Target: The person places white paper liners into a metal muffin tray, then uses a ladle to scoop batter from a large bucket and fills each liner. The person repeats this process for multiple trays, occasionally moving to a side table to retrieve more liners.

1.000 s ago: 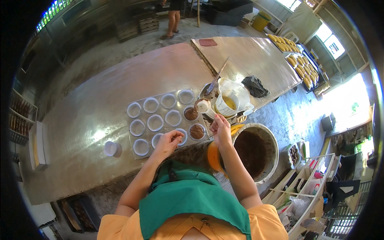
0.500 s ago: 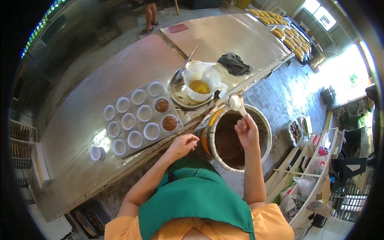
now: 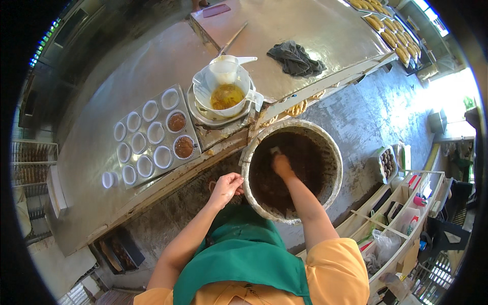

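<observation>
Two cups of the metal muffin tray (image 3: 152, 134) hold brown batter; the rest are empty. Right hand (image 3: 280, 165) grips a small scoop inside the large round batter tub (image 3: 333, 152); left hand (image 3: 227, 187) loosely curled, holding nothing.

a long grey metal bench (image 3: 101, 137) is carrying a muffin tray (image 3: 152, 134), a white bowl of yellow liquid on a plate (image 3: 223, 94), and a dark crumpled cloth (image 3: 295, 57).
</observation>
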The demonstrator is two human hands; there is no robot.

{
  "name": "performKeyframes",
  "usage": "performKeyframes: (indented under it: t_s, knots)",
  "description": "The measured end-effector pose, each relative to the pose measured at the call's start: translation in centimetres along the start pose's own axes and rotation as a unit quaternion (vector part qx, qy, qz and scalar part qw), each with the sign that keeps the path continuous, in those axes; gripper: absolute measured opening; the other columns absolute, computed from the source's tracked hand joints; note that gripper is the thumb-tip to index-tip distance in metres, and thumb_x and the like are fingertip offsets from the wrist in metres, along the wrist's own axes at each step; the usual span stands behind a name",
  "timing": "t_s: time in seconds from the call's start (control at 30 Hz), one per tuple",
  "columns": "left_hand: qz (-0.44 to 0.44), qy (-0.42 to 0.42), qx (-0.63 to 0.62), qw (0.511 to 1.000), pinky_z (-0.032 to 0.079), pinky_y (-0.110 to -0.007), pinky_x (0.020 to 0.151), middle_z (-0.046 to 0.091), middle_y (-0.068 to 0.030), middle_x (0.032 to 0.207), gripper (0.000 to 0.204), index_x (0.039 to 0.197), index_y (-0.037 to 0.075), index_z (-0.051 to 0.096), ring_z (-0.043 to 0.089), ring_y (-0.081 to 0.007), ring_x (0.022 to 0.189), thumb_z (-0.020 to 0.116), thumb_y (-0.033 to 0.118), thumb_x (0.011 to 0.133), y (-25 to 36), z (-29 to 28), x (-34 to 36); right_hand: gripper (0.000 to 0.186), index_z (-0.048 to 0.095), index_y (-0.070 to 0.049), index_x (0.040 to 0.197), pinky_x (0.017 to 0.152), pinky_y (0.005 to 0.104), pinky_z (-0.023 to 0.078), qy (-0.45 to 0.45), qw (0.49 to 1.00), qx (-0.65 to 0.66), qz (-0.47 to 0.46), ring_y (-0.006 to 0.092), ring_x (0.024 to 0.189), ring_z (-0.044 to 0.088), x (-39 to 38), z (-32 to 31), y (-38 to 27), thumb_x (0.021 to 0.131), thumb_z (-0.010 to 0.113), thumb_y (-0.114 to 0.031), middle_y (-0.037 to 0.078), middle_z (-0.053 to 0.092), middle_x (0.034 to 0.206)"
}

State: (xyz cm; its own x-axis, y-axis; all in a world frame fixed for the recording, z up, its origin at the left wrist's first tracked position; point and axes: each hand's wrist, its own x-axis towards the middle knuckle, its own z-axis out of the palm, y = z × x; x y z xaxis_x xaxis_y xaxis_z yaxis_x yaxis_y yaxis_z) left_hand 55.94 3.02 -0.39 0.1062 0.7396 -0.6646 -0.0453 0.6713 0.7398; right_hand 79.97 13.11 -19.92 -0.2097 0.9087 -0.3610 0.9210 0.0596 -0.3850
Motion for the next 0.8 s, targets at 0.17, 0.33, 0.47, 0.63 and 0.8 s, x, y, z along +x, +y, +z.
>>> performKeyframes:
  t_s: [0.17, 0.33, 0.47, 0.63, 0.8]
  knots:
    - [0.001, 0.007, -0.007, 1.0, 0.048, -0.022, 0.06, 0.063, -0.0007, 0.077, 0.015, 0.095, 0.003, 0.062, 0.06, -0.008, 0.065, 0.054, 0.016, 0.097, 0.2, 0.3, -0.2, 0.022, 0.067, 0.002, 0.088, 0.07, 0.0448, 0.052, -0.198, 0.964, 0.034, -0.173, 0.0349, 0.081, 0.066, -5.7, 0.9, -2.8, 0.084, 0.055, -0.017, 0.025, 0.066, 0.085]
    - [-0.004, 0.015, -0.011, 1.0, 0.048, -0.023, 0.059, 0.063, -0.0012, 0.078, 0.013, 0.098, 0.003, 0.06, 0.06, -0.0086, 0.065, 0.054, 0.015, 0.096, 0.3, 0.5, -0.2, 0.024, 0.067, 0.001, 0.09, 0.064, 0.0317, 0.048, -0.351, 0.865, 0.35, 0.07, 0.0196, 0.072, 0.061, -7.7, -6.1, -0.5, 0.087, 0.057, -0.021, 0.011, 0.066, 0.082]
    - [-0.002, 0.023, -0.013, 1.0, 0.048, -0.023, 0.059, 0.063, -0.0017, 0.078, 0.012, 0.101, 0.004, 0.057, 0.06, -0.0094, 0.064, 0.054, 0.015, 0.096, 0.5, 0.5, -0.3, 0.025, 0.068, 0.0, 0.096, 0.067, 0.0327, 0.048, -0.268, 0.871, 0.397, 0.106, 0.0201, 0.075, 0.06, -7.8, -7.0, -0.6, 0.09, 0.055, -0.02, 0.009, 0.067, 0.085]
    - [0.008, 0.016, -0.014, 1.0, 0.048, -0.024, 0.058, 0.063, -0.0023, 0.078, 0.01, 0.1, 0.006, 0.055, 0.06, -0.01, 0.064, 0.054, 0.015, 0.096, 0.5, 0.5, -0.4, 0.032, 0.065, 0.003, 0.095, 0.079, 0.042, 0.049, -0.153, 0.953, 0.261, -0.031, 0.0349, 0.09, 0.065, -9.8, -4.7, -7.8, 0.088, 0.055, -0.026, 0.026, 0.065, 0.094]
    - [0.015, 0.009, -0.005, 1.0, 0.049, -0.024, 0.058, 0.063, -0.0027, 0.078, 0.009, 0.1, 0.007, 0.054, 0.061, -0.0103, 0.064, 0.055, 0.016, 0.096, 0.3, 0.3, -0.3, 0.024, 0.064, 0.001, 0.091, 0.057, 0.0311, 0.044, -0.135, 0.877, 0.461, 0.01, 0.0195, 0.062, 0.056, -13.7, -10.1, -8.6, 0.092, 0.053, -0.02, 0.01, 0.06, 0.07]
